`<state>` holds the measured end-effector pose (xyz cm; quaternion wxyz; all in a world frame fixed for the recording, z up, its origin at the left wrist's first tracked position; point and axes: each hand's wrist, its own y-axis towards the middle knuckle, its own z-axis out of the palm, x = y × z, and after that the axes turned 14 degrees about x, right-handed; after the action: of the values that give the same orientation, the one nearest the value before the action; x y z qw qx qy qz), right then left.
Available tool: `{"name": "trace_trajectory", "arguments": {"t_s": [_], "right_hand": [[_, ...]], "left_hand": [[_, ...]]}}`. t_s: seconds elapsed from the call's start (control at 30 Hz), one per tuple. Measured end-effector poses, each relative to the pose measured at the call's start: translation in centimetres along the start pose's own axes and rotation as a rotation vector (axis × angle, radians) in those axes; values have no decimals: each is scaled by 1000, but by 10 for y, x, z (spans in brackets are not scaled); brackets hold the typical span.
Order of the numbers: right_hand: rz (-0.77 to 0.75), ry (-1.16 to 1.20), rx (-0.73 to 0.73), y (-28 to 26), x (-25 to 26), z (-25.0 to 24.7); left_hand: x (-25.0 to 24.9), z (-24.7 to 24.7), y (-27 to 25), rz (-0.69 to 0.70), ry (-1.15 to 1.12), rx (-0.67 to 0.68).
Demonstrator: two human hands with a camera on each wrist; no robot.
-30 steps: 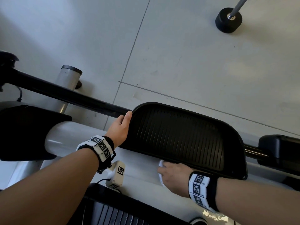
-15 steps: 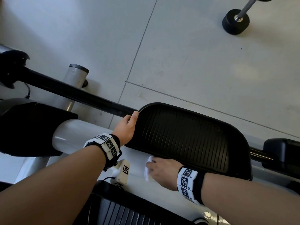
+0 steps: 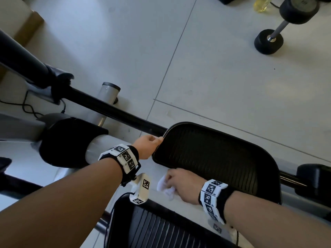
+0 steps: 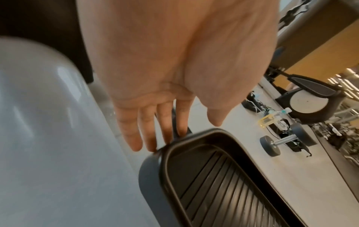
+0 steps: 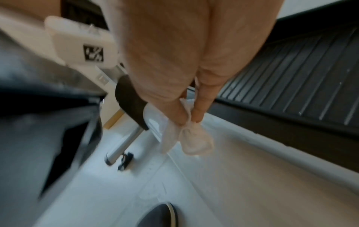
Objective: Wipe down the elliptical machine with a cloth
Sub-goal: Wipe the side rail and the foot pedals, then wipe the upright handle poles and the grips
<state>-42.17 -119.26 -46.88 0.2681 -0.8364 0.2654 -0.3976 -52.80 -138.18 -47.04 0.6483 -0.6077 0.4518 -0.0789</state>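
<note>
The elliptical's black ribbed pedal [image 3: 215, 158] lies across the middle of the head view, above the pale grey body [image 3: 157, 201]. My left hand [image 3: 157, 140] rests on the pedal's front rim. In the left wrist view its fingers [image 4: 149, 135] are straight, with the tips against the rim [image 4: 194, 135] and the thumb free. My right hand [image 3: 172, 183] pinches a crumpled white cloth [image 3: 164, 187] beside the pedal's near edge. In the right wrist view the cloth [image 5: 192, 138] hangs from my fingertips over the pale body [image 5: 252, 169].
A second ribbed pedal [image 3: 161, 230] sits at the bottom. A black bar [image 3: 111, 111] and a silver tube [image 3: 107, 102] run off to the left. Dumbbells [image 3: 268, 42] and a yellow bottle [image 3: 261, 4] stand on the tiled floor at the far right.
My right hand has slid the cloth leftward along the body beside the pedal. My left hand stays at the pedal's front rim. The head view has tilted up.
</note>
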Motion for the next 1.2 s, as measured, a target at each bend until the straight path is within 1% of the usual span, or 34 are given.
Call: {"name": "trace_trajectory", "arguments": {"t_s": [0.07,0.13,0.23,0.3,0.37,0.57,0.63,0.73,0.8,0.93,1.03,1.1,1.2], "right_hand": [[13,-29,-39,-2,3,-12],[37,35,-64,-8,7,-23],[52,88,-139,-16,14,-40],[71,92,-151,-23,20,-53],[74,81,-163,-31,24,-65],[75,79,-220,-52,43,-103],[82,88,-257,-53,55,-111],[81,148,-340,-45,73,-113],[87,189,-389,-36,92,-113],[91,239,-439,-12,145,-110],[72,267,-455,8,194,-102],[90,286,-440,22,224,-96],[190,284,-353,46,254,-87]], "left_hand": [[-3,-8,-14,10,-15,-62],[-6,-16,-30,22,-61,-122],[-7,-28,-60,42,-117,-216],[-2,-32,-83,43,-165,-293],[11,-34,-107,37,-212,-359],[61,-35,-165,-22,-351,-447],[81,-34,-176,-46,-361,-466],[115,-34,-186,-72,-347,-458],[139,-33,-193,-73,-371,-477],[193,-31,-208,-90,-396,-568],[234,-33,-224,-127,-390,-573],[257,-37,-235,-143,-392,-567],[284,-46,-248,-137,-379,-573]]}}
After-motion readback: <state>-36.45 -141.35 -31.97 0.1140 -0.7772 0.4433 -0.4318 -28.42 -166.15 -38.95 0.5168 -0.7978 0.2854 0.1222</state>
